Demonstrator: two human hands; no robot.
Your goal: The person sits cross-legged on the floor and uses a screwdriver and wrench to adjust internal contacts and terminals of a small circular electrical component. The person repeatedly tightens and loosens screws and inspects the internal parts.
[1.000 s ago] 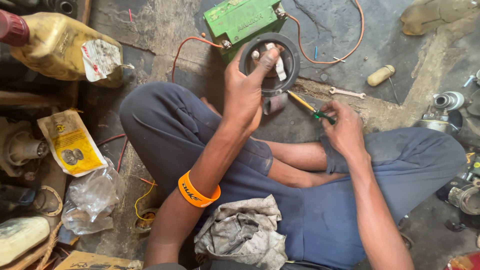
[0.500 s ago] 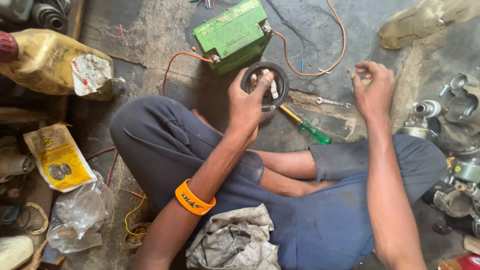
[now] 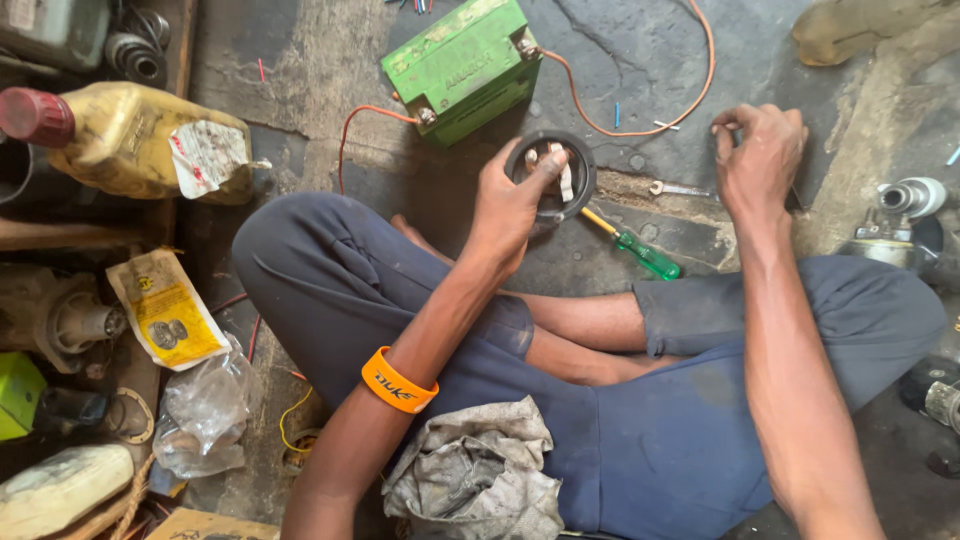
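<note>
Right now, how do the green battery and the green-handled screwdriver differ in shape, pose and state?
The battery is a boxy block standing on the floor; the screwdriver is thin and long, lying flat. The battery has orange wires joined to its terminals; the screwdriver has nothing attached. The battery lies beyond the left hand; the screwdriver lies between both hands, near the leg. Neither is held, and both are green.

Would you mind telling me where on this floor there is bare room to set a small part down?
The barest patch is the grey floor between the green battery and the right hand, though the orange wire loops around it. Another lies between the yellow jug and the battery. The left edge, around the yellow packet and plastic bag, is crowded.
</note>
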